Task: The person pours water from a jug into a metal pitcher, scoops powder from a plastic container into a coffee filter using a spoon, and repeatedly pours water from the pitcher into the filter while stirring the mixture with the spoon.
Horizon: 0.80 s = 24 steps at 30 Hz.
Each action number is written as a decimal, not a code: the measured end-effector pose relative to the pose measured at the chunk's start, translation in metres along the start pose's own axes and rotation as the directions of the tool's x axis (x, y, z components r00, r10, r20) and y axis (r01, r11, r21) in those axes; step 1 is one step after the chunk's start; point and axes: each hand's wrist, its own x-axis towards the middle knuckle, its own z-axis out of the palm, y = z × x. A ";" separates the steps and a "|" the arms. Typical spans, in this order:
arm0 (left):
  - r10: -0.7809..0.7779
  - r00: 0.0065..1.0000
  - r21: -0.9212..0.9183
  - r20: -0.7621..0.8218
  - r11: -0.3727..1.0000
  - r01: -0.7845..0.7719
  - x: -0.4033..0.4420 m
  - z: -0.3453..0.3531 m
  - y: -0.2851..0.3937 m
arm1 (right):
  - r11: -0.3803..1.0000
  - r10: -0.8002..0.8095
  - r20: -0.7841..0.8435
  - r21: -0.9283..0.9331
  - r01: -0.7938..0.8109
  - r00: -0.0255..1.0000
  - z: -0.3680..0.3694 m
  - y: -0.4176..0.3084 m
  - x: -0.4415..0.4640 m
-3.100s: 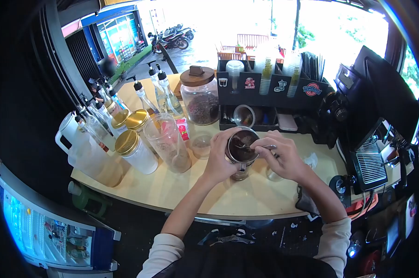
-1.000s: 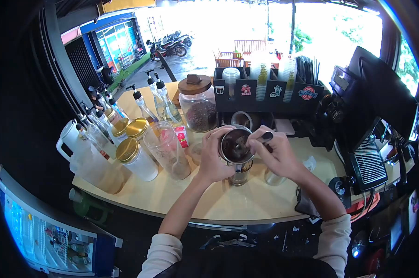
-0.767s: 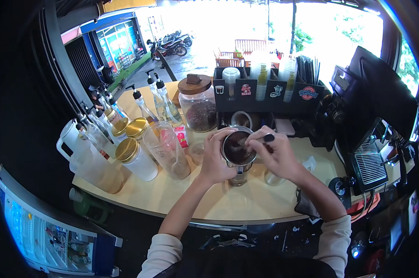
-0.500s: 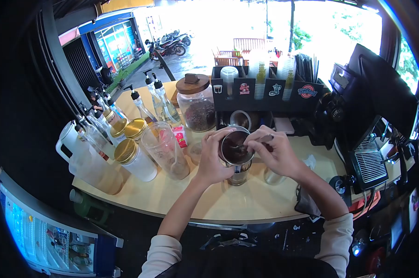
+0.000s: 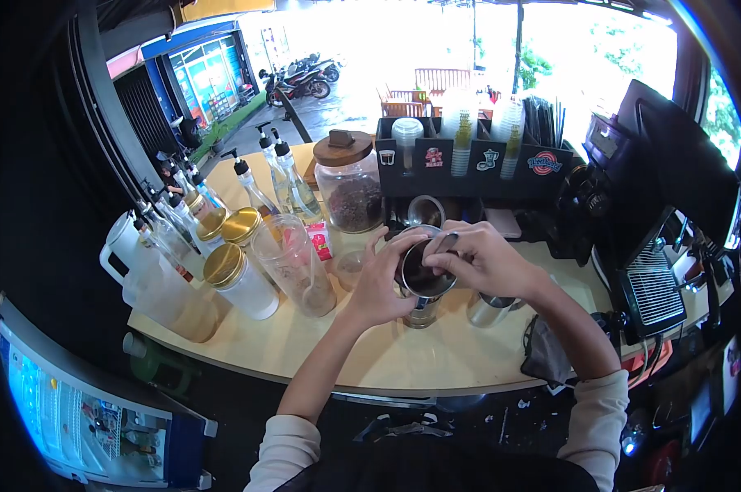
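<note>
My left hand is wrapped round the side of a metal cup that holds dark liquid, its thumb low and fingers near the rim. Over the cup's mouth, my right hand pinches the handle of a spoon, whose lower end is hidden inside. To the right of the cup stands a small metal tumbler, partly under my right wrist. A tall clear plastic pitcher is left of my left hand.
Gold-lidded jars, pump bottles and a jug crowd the left. Behind are a wooden-lidded jar and a black cup organizer. An espresso machine stands right; a dark cloth lies at the counter's front edge.
My right hand has shifted slightly left and up over the cup, with the spoon handle turned more upright. The cup has moved slightly right and tilts differently in my left hand.
</note>
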 end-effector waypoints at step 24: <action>-0.059 0.994 -0.063 -0.089 0.997 0.053 -0.004 0.002 0.002 | 0.998 0.055 -0.103 0.019 -0.053 0.993 0.002 -0.001 0.008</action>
